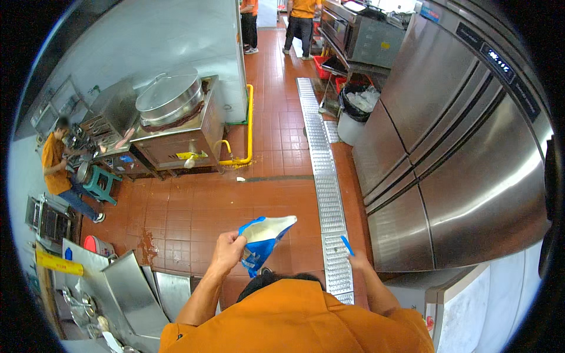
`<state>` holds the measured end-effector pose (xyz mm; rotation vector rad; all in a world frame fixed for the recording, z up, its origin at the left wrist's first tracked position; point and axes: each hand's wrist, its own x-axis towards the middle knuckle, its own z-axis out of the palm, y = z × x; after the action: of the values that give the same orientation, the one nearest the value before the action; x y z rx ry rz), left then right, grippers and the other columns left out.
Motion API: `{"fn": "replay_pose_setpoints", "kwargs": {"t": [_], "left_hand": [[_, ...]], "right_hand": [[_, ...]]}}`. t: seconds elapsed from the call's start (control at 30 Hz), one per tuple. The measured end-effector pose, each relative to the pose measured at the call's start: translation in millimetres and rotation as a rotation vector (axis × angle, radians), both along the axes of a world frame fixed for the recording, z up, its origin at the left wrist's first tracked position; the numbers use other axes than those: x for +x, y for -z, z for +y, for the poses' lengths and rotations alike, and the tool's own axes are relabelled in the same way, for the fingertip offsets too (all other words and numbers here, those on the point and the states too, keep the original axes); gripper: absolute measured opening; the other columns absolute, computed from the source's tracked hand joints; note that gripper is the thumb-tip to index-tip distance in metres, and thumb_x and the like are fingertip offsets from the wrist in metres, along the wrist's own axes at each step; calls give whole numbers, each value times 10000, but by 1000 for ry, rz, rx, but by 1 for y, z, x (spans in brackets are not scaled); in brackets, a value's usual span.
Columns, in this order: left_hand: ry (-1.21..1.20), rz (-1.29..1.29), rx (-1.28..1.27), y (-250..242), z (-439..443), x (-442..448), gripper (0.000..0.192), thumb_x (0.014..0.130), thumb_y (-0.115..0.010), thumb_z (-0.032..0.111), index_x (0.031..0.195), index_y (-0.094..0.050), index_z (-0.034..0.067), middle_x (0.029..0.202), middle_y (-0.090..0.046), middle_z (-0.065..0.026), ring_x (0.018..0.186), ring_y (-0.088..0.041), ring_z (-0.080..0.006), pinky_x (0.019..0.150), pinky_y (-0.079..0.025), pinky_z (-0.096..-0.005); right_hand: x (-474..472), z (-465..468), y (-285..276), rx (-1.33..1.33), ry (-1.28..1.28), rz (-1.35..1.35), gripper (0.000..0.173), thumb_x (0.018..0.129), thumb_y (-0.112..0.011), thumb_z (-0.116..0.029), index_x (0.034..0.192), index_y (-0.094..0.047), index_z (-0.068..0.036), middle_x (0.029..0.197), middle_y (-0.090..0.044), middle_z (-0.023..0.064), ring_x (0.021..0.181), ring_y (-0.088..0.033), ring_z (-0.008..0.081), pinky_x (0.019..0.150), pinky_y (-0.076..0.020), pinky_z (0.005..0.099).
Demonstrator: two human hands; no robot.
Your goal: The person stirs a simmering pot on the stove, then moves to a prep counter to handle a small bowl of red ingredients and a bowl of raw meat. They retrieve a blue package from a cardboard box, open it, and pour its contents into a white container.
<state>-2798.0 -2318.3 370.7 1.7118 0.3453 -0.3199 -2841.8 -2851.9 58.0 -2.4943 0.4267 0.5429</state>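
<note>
My left hand grips the top edge of a blue plastic bag, whose mouth gapes and shows a pale inside; what it contains I cannot tell for sure. Off to the right, apart from the bag, my right hand is closed on a thin blue strip, which sticks up from the fingers over the metal floor grating. Both hands are in front of my orange shirt, above the red tiled floor.
A steel refrigerator stands at right, beside a lined waste bin. A drain grating runs along the floor. At left are a large steamer pot, a yellow pipe, a teal stool and a co-worker. Two more people stand far ahead.
</note>
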Motion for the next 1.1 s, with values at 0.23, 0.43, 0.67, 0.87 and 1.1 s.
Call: {"fn": "replay_pose_setpoints", "kwargs": {"t": [0.23,0.43,0.67,0.87,1.1], "left_hand": [[20,-13,-42,-14,11,150,212,959,-553,133,779,-620,44,620,-533,-28,516,-497,-145,496,-428,-340],[-87,-45,-41,-22,-5,277,254,996,-589,177,776,-616,53,617,-544,-34,492,-486,-153,488,-440,-345],[-232,-145,11,-58,-44,403,312,1034,-614,233,778,-601,54,587,-476,-22,489,-452,-143,469,-418,-337],[-260,-81,-57,-48,-60,505,245,1017,-602,213,840,-624,44,659,-559,-39,522,-499,-141,509,-440,-337],[-208,-12,-84,-19,-67,647,241,987,-602,189,786,-600,58,625,-471,23,535,-434,-109,526,-390,-316]], "right_hand": [[-140,-46,100,780,576,550,332,1006,-611,-142,708,-649,-1,608,-609,140,538,-607,220,486,-494,426],[-31,-23,98,586,881,504,161,1000,-650,38,882,-684,143,746,-713,271,552,-708,279,400,-506,436],[312,-98,107,289,318,322,215,968,-583,-104,813,-706,-20,659,-684,140,544,-675,274,459,-501,477],[623,-93,-18,750,467,-26,287,1093,-552,-268,981,-679,-36,673,-620,52,460,-501,142,392,-374,333],[808,-45,-125,857,444,-57,331,1134,-520,-288,1099,-700,-12,714,-575,12,500,-463,87,412,-348,274]]}}
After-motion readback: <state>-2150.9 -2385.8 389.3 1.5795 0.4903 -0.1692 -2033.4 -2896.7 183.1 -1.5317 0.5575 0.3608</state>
